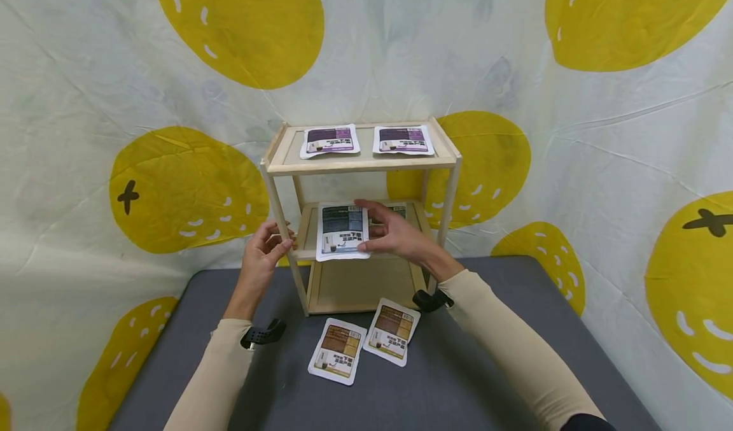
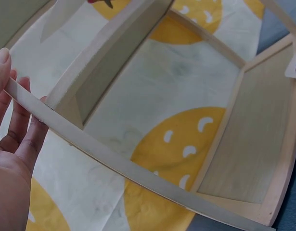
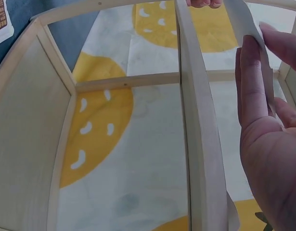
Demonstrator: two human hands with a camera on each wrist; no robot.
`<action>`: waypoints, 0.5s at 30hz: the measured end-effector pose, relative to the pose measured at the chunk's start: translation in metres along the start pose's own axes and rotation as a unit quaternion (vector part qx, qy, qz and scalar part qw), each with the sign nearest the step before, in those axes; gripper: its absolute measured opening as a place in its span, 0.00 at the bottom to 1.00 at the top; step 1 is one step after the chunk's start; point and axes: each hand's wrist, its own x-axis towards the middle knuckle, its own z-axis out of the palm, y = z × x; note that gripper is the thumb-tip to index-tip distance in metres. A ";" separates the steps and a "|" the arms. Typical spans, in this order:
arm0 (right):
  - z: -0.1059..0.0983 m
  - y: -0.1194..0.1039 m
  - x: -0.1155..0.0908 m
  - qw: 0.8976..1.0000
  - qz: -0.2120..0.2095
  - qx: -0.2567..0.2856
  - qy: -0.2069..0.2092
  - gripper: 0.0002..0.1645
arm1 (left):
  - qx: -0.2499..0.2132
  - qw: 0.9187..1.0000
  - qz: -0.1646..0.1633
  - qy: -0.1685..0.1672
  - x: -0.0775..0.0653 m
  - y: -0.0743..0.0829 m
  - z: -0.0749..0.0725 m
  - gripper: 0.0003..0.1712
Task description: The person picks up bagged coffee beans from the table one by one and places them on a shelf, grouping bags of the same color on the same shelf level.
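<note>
The left hand [image 1: 263, 256] holds the left front post [image 1: 297, 284] of a small wooden rack [image 1: 450, 195], with the thumb on one side and the fingers on the other side. The right hand [image 1: 395, 232] pinches a green packet [image 1: 342, 227] at its right side, between thumb and fingers. This packet is at the front of the middle shelf [image 1: 309, 224], with its printed face toward the head camera; whether it touches the board, I cannot tell. A second green packet [image 1: 399, 209] is on the same shelf, partly hidden behind the right hand.

Above, on the top shelf [image 1: 366, 141], two purple packets lie side by side and apart, one at left [image 1: 330, 141] and one at right [image 1: 403, 140]. Below is the lower shelf [image 1: 366, 284]. In front of the rack, two brown packets [image 1: 338, 351] lie slanted on the grey table [image 1: 435, 399], close together. Behind the rack hangs a pale cloth [image 1: 366, 49] with big yellow fruits.
</note>
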 end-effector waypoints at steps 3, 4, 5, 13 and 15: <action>-0.001 0.000 0.005 1.000 0.000 -0.020 0.000 0.56 | 0.002 1.000 0.000 -0.001 0.000 0.000 0.000 0.25; -0.002 0.000 0.007 1.000 -0.001 -0.026 -0.001 0.57 | 0.003 1.000 0.000 -0.001 0.000 0.000 0.000 0.25; -0.002 0.001 0.009 0.999 -0.002 -0.038 0.003 0.57 | 0.003 1.000 0.000 -0.002 0.001 0.000 0.000 0.25; -0.004 0.001 0.021 0.995 -0.003 -0.093 0.026 0.58 | -0.003 1.000 0.003 -0.002 -0.001 -0.001 -0.001 0.18; -0.004 0.001 0.024 0.995 0.000 -0.097 0.031 0.58 | -0.004 1.000 0.003 -0.003 -0.001 -0.002 -0.001 0.18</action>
